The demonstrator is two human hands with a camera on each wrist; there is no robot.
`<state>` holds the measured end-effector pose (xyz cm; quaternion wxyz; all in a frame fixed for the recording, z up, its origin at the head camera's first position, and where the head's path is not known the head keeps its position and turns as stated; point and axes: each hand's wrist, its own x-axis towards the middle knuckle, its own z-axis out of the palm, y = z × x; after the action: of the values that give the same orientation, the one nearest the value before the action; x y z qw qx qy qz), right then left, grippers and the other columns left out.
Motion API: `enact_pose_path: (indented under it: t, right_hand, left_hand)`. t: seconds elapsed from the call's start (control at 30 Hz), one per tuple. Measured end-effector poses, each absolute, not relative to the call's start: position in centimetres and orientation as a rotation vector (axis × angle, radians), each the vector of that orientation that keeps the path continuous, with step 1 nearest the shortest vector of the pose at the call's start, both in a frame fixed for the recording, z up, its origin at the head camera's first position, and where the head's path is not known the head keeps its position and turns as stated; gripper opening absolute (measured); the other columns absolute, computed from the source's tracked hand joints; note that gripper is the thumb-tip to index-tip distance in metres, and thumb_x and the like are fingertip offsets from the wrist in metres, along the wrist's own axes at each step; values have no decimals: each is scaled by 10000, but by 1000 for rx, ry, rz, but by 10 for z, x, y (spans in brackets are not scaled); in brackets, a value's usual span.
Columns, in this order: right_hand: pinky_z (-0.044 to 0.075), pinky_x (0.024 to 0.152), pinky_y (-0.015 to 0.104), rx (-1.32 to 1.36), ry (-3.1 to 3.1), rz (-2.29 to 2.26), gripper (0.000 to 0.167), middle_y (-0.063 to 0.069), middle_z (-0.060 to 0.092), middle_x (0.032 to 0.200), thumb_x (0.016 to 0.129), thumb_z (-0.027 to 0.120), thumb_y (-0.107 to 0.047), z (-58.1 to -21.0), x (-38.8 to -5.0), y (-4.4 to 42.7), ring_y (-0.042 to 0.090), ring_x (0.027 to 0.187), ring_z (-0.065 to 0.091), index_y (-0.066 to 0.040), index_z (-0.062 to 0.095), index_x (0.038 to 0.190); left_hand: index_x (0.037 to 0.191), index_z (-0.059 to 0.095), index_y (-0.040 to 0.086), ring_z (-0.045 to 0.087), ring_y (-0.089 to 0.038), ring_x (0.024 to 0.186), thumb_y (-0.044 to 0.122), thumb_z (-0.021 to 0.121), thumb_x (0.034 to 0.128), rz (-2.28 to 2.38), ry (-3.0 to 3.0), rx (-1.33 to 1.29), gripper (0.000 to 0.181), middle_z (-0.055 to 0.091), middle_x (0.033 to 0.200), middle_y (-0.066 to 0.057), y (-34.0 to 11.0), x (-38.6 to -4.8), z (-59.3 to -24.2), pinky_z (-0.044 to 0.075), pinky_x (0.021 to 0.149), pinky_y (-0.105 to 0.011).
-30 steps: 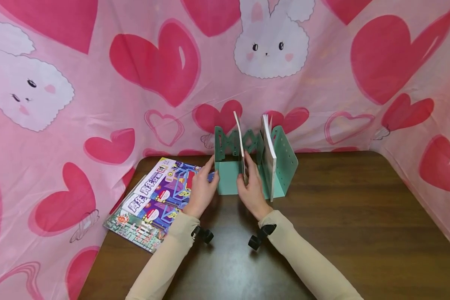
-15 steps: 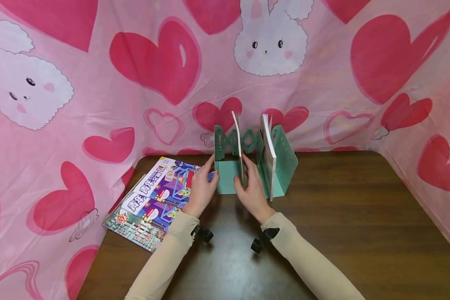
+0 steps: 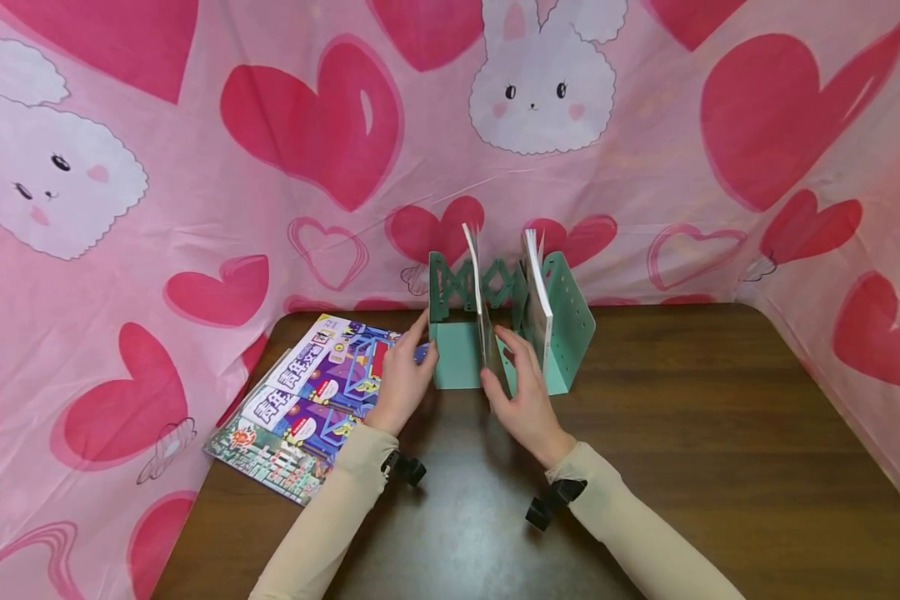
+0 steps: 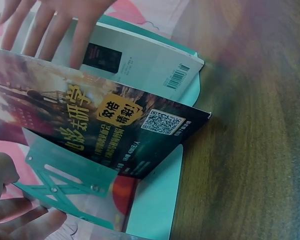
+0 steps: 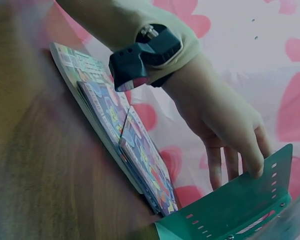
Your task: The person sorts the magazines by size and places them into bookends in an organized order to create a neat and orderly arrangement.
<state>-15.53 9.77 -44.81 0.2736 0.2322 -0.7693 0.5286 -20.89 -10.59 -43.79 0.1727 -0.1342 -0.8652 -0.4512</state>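
My left hand [image 3: 401, 379] grips the left end plate of a green metal book rack [image 3: 457, 358]; in the right wrist view its thumb is on one face of the plate [image 5: 230, 205] and its fingers are behind. A thin magazine [image 4: 140, 125] with a dark cover stands upright, slightly tilted, mid-rack. Just right of it my right hand [image 3: 528, 408] has its fingers spread, thumb by the magazine's near edge; contact is unclear. Between hand and right end plate [image 3: 570, 325] stands a white book [image 3: 540, 308], its barcode visible in the left wrist view.
Several overlapping magazines [image 3: 307, 400] lie on the table left of the rack, close to my left forearm. The brown wooden table [image 3: 720, 433] extends to the right. A pink curtain [image 3: 420, 125] with hearts and rabbits hangs behind the rack.
My right hand has let go of the standing magazine and moved right, its fingers spreading. The magazine's top has shifted slightly left. My left hand stays on the end plate.
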Motion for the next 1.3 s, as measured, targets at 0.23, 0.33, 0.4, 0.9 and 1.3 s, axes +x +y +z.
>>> enact_pose_path:
  t: [0.23, 0.33, 0.4, 0.9, 1.3]
  right_hand:
    - [433, 1134, 263, 671, -1997, 1422, 548, 218, 556, 1402, 900, 656, 101, -447, -142, 112, 296, 1295, 544, 33, 523, 1427]
    - [471, 1095, 277, 674, -1979, 1403, 503, 223, 586, 1342, 895, 639, 123, -445, -137, 120, 288, 1223, 588, 47, 556, 1385]
    - [483, 1074, 273, 667, -1978, 1391, 480, 220, 599, 1317, 894, 631, 122, -445, -134, 125, 290, 1181, 606, 47, 572, 1365]
    - [481, 994, 167, 580, -2057, 1296, 435, 184, 644, 1242, 875, 645, 151, -445, -120, 164, 294, 1061, 622, 34, 636, 1295]
    - [467, 992, 134, 526, -2122, 1259, 408, 154, 661, 1201, 892, 633, 172, -443, -115, 188, 206, 1069, 614, 23, 654, 1272]
  left_hand:
    - [1559, 496, 119, 666, -362, 1204, 79, 648, 1009, -1290, -2447, -393, 572, 647, 1402, -192, -107, -210, -439, 568, 961, -526]
    - [1562, 492, 122, 661, -355, 1217, 89, 642, 1015, -1286, -2457, -390, 568, 643, 1413, -180, -107, -211, -439, 562, 975, -518]
    - [1565, 489, 126, 657, -349, 1226, 103, 639, 1019, -1285, -2466, -386, 567, 645, 1414, -169, -108, -211, -439, 559, 984, -513]
    - [1526, 526, 81, 632, -330, 1284, 120, 648, 1025, -1309, -2491, -366, 518, 645, 1425, -133, -109, -208, -440, 499, 1087, -501]
    - [1467, 568, 69, 654, -317, 1245, 122, 635, 1031, -1359, -2540, -377, 444, 652, 1397, -149, -113, -197, -443, 534, 1044, -486]
